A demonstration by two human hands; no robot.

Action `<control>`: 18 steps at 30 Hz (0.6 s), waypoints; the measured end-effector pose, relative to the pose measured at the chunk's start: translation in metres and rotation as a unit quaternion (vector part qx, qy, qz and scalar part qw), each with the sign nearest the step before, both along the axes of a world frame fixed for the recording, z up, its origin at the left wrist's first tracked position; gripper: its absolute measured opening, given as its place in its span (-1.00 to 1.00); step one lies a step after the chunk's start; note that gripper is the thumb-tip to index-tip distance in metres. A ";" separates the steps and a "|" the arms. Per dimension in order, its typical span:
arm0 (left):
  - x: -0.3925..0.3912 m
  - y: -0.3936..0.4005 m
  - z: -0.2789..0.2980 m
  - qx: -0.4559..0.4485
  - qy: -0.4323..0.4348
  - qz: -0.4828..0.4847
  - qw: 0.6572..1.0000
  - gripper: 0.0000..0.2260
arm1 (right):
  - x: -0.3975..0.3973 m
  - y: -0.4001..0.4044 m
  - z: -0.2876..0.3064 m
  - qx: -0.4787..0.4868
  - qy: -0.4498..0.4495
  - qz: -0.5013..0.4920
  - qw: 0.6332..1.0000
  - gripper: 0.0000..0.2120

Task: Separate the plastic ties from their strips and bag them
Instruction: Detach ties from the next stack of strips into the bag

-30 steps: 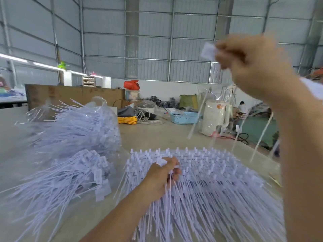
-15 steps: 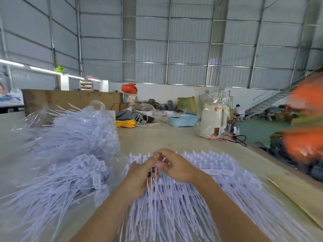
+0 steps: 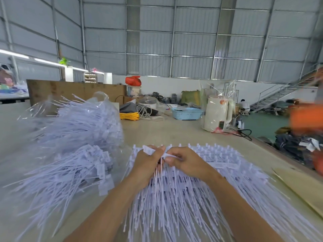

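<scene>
A wide fan of white plastic ties still joined in strips [image 3: 201,193] lies on the table in front of me. My left hand [image 3: 146,165] and my right hand [image 3: 185,163] meet at the far edge of this fan. Each hand pinches the flat head end of ties there, fingers curled, and the thin tails hang down between my wrists. To the left lies a loose heap of separated ties [image 3: 57,180]. Behind that heap sits a clear plastic bag stuffed with ties [image 3: 82,123].
The table [image 3: 166,133] carries a blue basket [image 3: 186,113], a yellow cord coil [image 3: 129,116] and a wrapped white kettle [image 3: 217,114] at the back. A brown cardboard sheet [image 3: 300,186] lies at the right edge. A blurred figure in orange [image 3: 307,119] is beyond the table's right side.
One second ago my right hand was raised high with pulled-off ties; it came down to meet my left hand at the fan's far edge. Both hands have stayed there since.
</scene>
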State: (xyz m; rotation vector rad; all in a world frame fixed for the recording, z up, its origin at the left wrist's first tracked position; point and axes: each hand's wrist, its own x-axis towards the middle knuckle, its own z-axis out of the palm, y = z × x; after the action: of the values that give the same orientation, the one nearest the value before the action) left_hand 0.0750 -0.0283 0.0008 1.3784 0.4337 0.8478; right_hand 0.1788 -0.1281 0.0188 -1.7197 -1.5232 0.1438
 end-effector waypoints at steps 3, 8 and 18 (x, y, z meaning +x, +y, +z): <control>-0.002 -0.003 0.003 -0.012 0.008 0.001 1.000 -0.75 | 0.002 0.004 -0.003 0.008 -0.063 -0.033 0.997 -0.92; -0.007 -0.007 0.016 -0.058 0.073 -0.042 0.995 -0.76 | 0.010 0.000 -0.007 0.005 -0.226 -0.115 0.967 -0.89; -0.013 0.003 0.021 -0.152 -0.052 -0.137 0.977 -0.73 | 0.019 -0.024 0.026 0.129 -0.072 -0.155 0.977 -0.76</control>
State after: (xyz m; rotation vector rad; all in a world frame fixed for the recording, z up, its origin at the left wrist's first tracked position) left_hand 0.0623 -0.0258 0.0217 1.0745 0.2706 0.5962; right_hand 0.1980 -0.1517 0.0446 -1.7588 -1.2879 -0.3314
